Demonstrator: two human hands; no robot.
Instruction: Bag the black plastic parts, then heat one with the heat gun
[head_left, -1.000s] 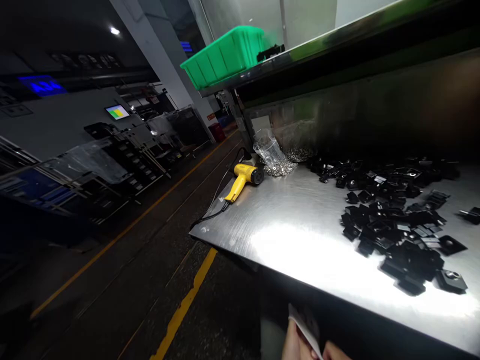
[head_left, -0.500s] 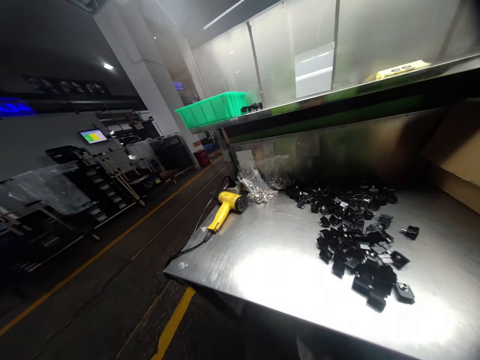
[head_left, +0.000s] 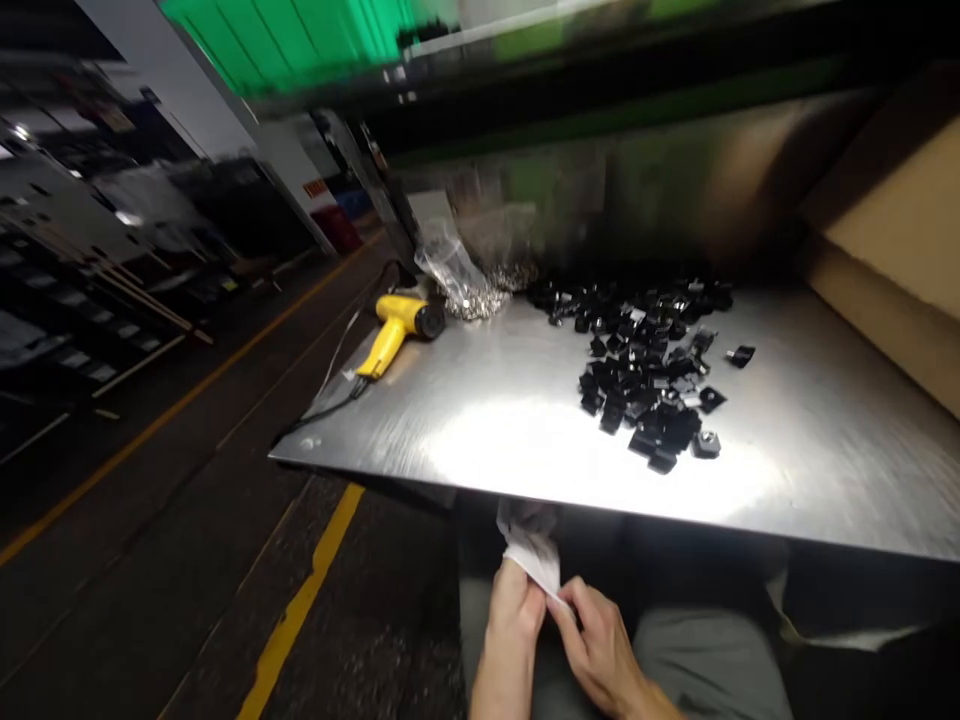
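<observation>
Head; right grip (head_left: pixel 598 637) pinched on white cloth (head_left: pixel 538 557); left grip (head_left: pixel 517 602) partly covered by it, cannot tell if clamped

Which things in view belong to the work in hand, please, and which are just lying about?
In hand: white cloth, right hand pinching it, left hand partly covered.

Lying about, untouched: yellow blower, black parts, metal pieces, green bin.
</observation>
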